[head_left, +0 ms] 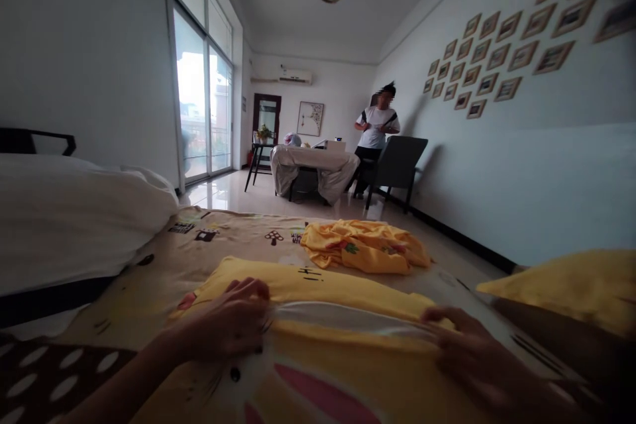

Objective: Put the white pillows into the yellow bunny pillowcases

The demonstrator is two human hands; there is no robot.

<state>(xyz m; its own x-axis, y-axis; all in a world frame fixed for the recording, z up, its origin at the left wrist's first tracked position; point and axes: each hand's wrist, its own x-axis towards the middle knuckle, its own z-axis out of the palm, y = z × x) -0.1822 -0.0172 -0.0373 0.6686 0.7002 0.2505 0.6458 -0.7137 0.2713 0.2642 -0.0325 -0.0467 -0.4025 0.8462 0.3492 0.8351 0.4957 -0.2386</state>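
Observation:
A yellow pillowcase (318,351) with a printed rabbit face and pink ears lies in front of me, a white strip showing along its opening. My left hand (231,318) pinches the opening's edge at the left, fingers curled. At the right end of that opening, my right hand (462,344) grips the yellow cloth between thumb and fingers. The cloth's edge is stretched between both hands. Beyond it, a crumpled orange-yellow cloth (365,246) rests on the patterned bed sheet (243,230).
White bedding (74,218) is heaped at the left, a yellow pillow (571,285) at the right. Farther back, a person (377,120) stands beside a dark chair (401,162) and a covered table (315,162). A plant stand (259,154) is near the glass door.

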